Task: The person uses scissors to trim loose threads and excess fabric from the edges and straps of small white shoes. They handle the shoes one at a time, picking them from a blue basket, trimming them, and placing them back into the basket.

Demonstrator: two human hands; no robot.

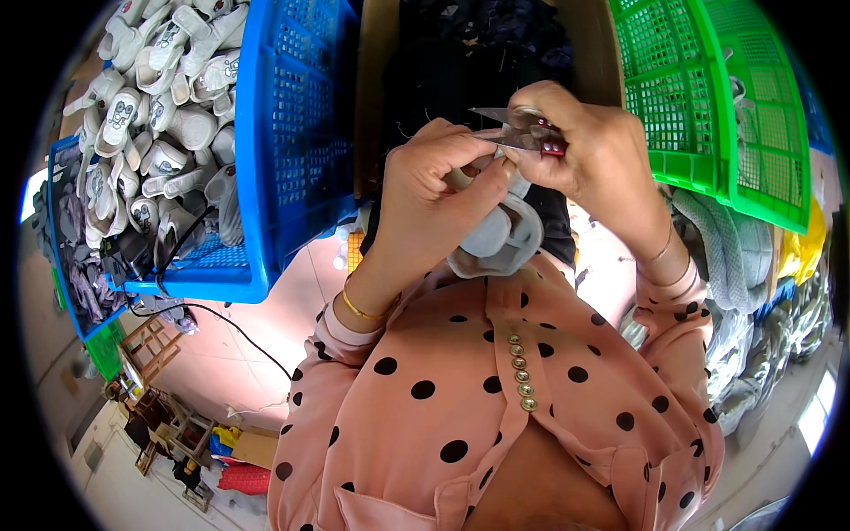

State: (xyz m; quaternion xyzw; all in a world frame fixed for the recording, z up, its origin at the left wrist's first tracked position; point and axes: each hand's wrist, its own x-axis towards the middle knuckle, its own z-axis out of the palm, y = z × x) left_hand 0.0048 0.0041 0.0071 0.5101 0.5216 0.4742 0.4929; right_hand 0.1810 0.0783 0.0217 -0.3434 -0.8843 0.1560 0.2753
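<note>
My left hand point(432, 193) is closed around a small light grey shoe point(512, 237), its rounded opening hanging below my fingers. Fingers and thumb pinch one end of it near the blades. In my right hand point(602, 150) is a pair of thread snips point(517, 133) with dark red grips. The two blades stand apart and point left, just over the left fingertips. My right thumb and fingers also meet the shoe's upper end, and what exactly lies between the blades is too small to tell.
A blue plastic crate point(266, 177) on the left bears a heap of grey shoes point(168, 124). Green crates point(677, 97) stand at the right. Ahead is a cardboard box point(593, 44) with dark scraps point(496, 22). A black cable point(230, 320) hangs at the lower left.
</note>
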